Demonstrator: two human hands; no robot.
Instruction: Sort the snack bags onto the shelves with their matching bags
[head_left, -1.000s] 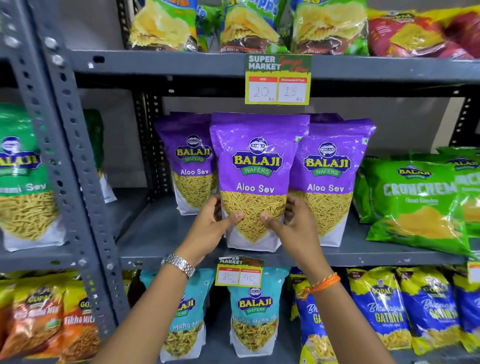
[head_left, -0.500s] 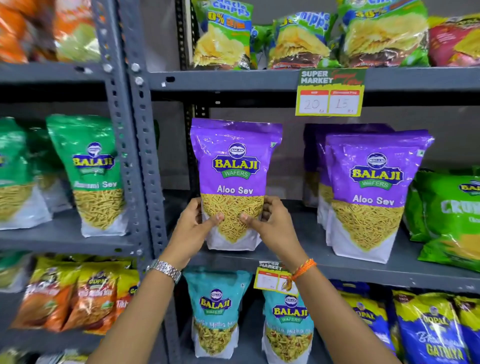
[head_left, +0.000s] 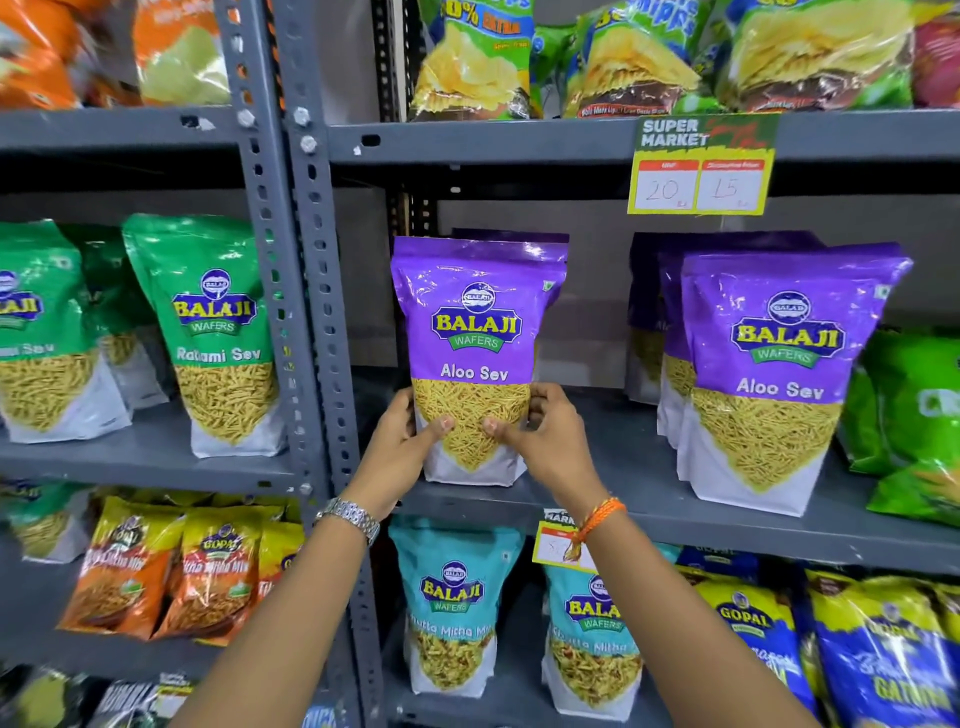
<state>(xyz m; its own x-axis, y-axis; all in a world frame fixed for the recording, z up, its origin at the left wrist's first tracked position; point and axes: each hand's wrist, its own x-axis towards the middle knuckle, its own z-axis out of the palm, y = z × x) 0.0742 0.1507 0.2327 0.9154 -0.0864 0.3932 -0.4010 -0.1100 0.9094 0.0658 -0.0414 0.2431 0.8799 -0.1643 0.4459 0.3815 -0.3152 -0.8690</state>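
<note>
on the middle grey metal shelf (head_left: 597, 457), at its left end beside the perforated upright, i have the glossy purple stand-up pouch of aloo sev (head_left: 475, 358) between both hands. my left hand (head_left: 402, 447) grasps the lower left edge and my right hand (head_left: 543, 441) the lower right, thumbs pressed on the clear window, fingers wrapped behind. i grip low because the weight sits in the base, so the pouch stays upright with its label facing out. its white bottom looks to be on or just above the shelf; i cannot tell which. the matching purple aloo sev pouches (head_left: 774, 374) stand well apart to the right on the same shelf, with another purple pouch just behind mine, so i judge this the right row. the green ratlami sev pouches (head_left: 218, 332) belong to the next bay.
</note>
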